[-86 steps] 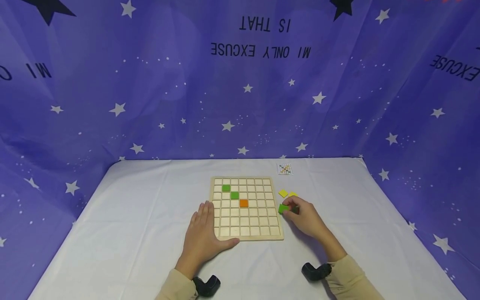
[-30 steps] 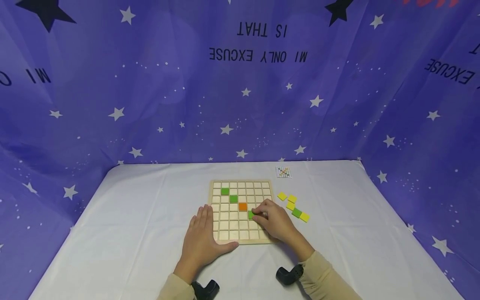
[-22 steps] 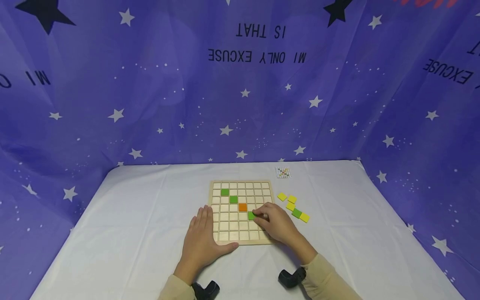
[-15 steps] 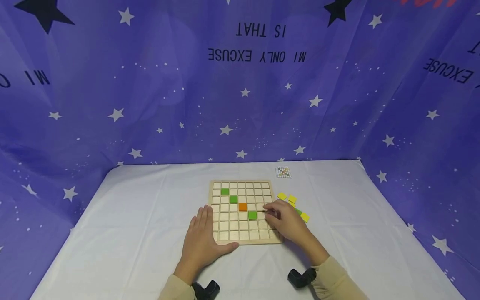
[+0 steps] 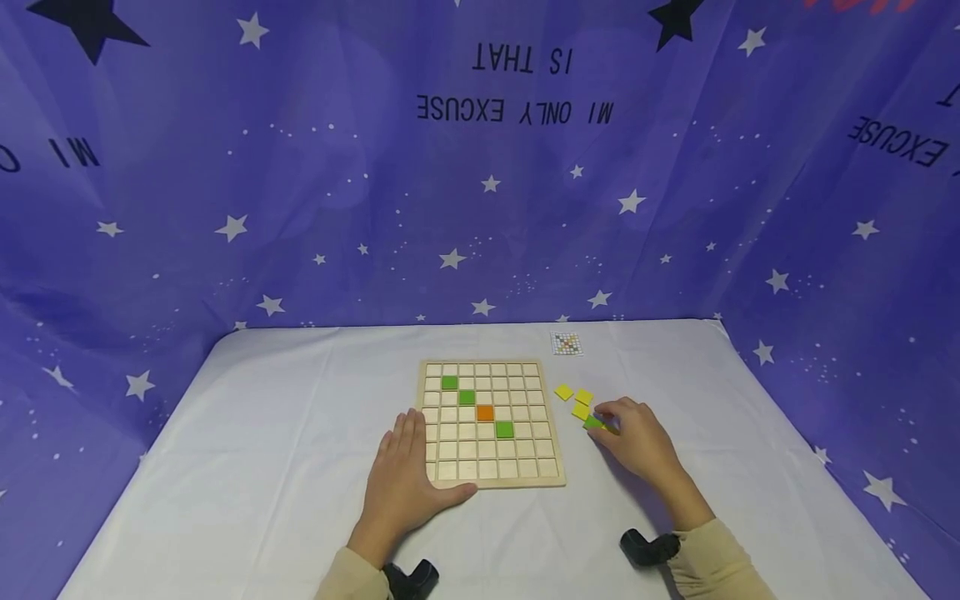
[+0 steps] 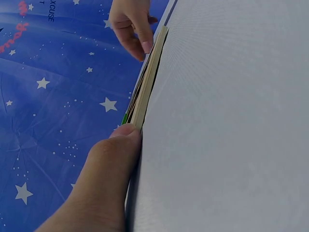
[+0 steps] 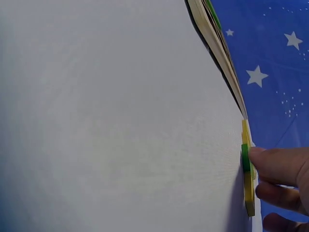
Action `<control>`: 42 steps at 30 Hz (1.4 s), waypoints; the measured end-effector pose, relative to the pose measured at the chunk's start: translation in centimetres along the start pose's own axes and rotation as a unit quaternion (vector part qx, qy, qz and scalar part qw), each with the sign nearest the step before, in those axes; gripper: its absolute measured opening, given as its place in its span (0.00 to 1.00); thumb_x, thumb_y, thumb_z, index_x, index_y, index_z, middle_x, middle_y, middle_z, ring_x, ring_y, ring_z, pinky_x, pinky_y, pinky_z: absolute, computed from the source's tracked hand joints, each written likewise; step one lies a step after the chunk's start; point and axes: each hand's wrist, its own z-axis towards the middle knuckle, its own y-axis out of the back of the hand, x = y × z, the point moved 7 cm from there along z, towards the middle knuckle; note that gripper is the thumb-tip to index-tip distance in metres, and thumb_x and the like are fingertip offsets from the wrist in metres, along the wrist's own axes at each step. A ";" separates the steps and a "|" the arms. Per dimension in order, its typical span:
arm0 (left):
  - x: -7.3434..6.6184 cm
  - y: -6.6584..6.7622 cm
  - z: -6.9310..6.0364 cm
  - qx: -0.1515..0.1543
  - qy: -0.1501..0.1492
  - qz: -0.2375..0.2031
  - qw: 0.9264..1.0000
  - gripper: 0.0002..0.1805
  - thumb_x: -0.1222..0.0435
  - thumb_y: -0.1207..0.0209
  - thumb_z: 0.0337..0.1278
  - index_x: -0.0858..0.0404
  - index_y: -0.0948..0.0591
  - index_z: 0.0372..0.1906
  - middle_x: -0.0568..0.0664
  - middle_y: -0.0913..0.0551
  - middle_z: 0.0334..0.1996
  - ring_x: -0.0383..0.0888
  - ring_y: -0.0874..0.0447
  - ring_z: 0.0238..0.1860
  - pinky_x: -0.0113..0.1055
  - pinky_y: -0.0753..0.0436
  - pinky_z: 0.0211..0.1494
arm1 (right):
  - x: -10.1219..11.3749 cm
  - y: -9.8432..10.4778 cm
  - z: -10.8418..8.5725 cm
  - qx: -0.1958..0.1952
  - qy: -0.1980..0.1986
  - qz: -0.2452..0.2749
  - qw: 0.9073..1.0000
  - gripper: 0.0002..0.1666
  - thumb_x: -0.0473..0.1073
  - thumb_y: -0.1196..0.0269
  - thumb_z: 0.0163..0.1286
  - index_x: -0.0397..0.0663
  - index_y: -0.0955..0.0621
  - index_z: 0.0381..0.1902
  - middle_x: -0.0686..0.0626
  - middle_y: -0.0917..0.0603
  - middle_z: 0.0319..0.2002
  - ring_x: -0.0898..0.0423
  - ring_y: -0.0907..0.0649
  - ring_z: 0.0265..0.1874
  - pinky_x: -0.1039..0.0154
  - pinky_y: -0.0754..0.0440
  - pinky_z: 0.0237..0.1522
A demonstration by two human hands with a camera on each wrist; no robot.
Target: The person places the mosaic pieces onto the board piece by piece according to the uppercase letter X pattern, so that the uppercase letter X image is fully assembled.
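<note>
In the head view, a wooden board (image 5: 517, 482) is seen at the lower centre, laid flat on the white table (image 5: 300, 433). Along its diagonal, two green tiles (image 5: 449, 382), an orange tile (image 5: 485, 413) and a third placed green tile (image 5: 505, 429) are set in cells. The board's left and near edges are braced by the left hand (image 5: 407, 471), whose fingers are straight and grasp nothing. Right of centre, a loose green tile (image 5: 592, 422) is pinched between the thumb and forefinger of the right hand (image 5: 636, 442); whether it has been lifted cannot be told. Yellow tiles (image 5: 581, 410) are crowded just beside it. A neighbour could be dragged along or flipped if the pinch is taken too wide. A small patterned card (image 5: 567, 343) lies above them; cells could be miscounted, since they all look alike.

In the left wrist view, the board's edge is touched at centre by the left thumb. Were that brace eased, the board could be nudged askew and cells missed.

In the right wrist view, at the right edge, the loose green tile is met by a fingertip, with yellow touching it below. Because the tile is thin, it could be dropped if only a corner is caught.
</note>
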 end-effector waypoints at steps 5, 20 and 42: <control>0.0 0.0 0.0 -0.001 0.000 0.000 1.000 0.77 0.19 0.42 0.29 0.69 0.49 0.78 0.59 0.49 0.79 0.56 0.54 0.81 0.53 0.46 0.81 | -0.3 -0.1 0.1 -0.001 0.009 -0.004 1.000 0.17 0.46 0.28 0.60 0.45 0.13 0.46 0.46 0.13 0.45 0.47 0.20 0.44 0.49 0.21 0.46; 0.1 -0.1 0.0 -0.001 -0.001 0.000 1.000 0.77 0.19 0.42 0.29 0.69 0.49 0.78 0.60 0.49 0.79 0.56 0.54 0.80 0.53 0.46 0.81 | -0.5 -0.4 0.3 0.005 0.007 0.055 0.998 0.10 0.41 0.30 0.63 0.52 0.20 0.40 0.55 0.17 0.34 0.54 0.28 0.36 0.58 0.29 0.40; 0.0 0.1 0.0 -0.001 -0.002 -0.003 1.000 0.77 0.20 0.41 0.29 0.69 0.49 0.78 0.61 0.48 0.79 0.57 0.53 0.80 0.53 0.46 0.81 | 7.4 -4.4 -0.8 0.096 0.104 0.211 0.967 0.09 0.42 0.30 0.64 0.58 0.19 0.40 0.60 0.19 0.30 0.62 0.26 0.24 0.70 0.27 0.25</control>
